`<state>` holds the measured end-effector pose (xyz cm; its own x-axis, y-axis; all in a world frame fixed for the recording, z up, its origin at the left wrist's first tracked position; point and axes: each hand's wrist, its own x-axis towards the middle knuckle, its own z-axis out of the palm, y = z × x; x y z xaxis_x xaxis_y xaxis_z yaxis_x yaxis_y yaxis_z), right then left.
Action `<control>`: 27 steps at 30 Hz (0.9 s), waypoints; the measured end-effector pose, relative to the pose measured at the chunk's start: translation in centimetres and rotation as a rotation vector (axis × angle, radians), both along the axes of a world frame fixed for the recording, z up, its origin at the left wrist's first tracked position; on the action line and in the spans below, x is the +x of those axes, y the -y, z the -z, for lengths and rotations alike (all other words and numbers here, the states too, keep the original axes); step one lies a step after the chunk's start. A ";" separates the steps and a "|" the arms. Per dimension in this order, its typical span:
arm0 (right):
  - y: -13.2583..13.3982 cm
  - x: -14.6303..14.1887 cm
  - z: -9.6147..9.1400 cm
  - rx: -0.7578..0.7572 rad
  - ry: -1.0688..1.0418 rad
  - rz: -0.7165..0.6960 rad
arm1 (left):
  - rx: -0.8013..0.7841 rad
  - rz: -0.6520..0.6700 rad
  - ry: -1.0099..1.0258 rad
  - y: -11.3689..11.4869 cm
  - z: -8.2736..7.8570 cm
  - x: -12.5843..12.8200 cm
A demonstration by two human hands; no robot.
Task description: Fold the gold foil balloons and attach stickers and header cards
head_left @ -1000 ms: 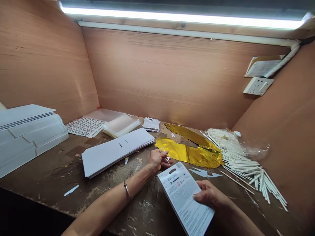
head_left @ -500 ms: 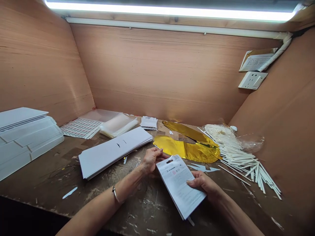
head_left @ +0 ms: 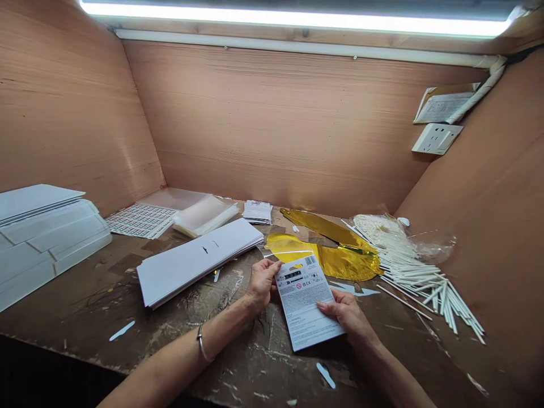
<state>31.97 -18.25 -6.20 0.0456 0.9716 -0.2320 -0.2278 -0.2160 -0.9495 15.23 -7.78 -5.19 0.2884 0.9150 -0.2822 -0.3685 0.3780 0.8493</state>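
Note:
A white printed packaging card with a hang slot near its top edge is held up in front of me, its text side facing me. My left hand pinches the card's upper left corner between thumb and fingers. Along the right edge, my right hand grips it with the thumb on the printed face and the fingers hidden behind. Behind the card lie gold foil balloons, flat on the table. A clear film edge shows just above the card's top. What lies behind the card is hidden.
A stack of long white cards lies left of centre. Beyond it are clear plastic sleeves, a sticker sheet and small printed cards. White paper sticks are heaped at right, folded white card at far left.
The card has been turned more upright and raised slightly, so its printing and barcode now face me. A white scrap on the table below it is now fully visible.

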 end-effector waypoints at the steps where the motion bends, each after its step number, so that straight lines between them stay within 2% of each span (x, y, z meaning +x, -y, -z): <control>1: -0.2 -0.2 0.1 0.030 0.000 0.009 | -0.002 0.003 0.013 -0.1 -0.1 0.0; 5: -0.7 -0.8 0.1 0.105 -0.011 0.007 | 0.042 0.093 0.117 -1.1 -1.0 0.1; 10: -0.9 -1.3 -0.5 0.114 -0.091 0.008 | 0.031 0.239 0.271 -2.2 -2.2 0.7; 13: -1.2 -1.9 -0.7 0.114 -0.098 0.106 | -0.005 0.266 0.304 -2.1 -1.9 1.4; 18: -1.9 -2.0 -0.1 0.166 -0.050 0.234 | -0.047 0.295 0.300 -0.7 -0.3 2.1; 20: -2.0 -1.6 0.4 0.207 -0.003 0.236 | -0.005 0.308 0.278 -0.3 -0.2 1.9; 23: -2.2 -0.7 0.7 0.262 0.129 0.232 | 0.124 0.351 0.189 -0.1 -0.9 1.5; 27: -1.7 0.5 -0.6 0.305 0.313 0.171 | 0.366 0.389 0.056 0.4 -2.3 0.8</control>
<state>32.48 -16.53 -5.65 0.2338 0.9657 0.1132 0.0718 0.0990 -0.9925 16.00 -8.21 -2.91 0.6314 0.7731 0.0601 -0.3081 0.1789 0.9344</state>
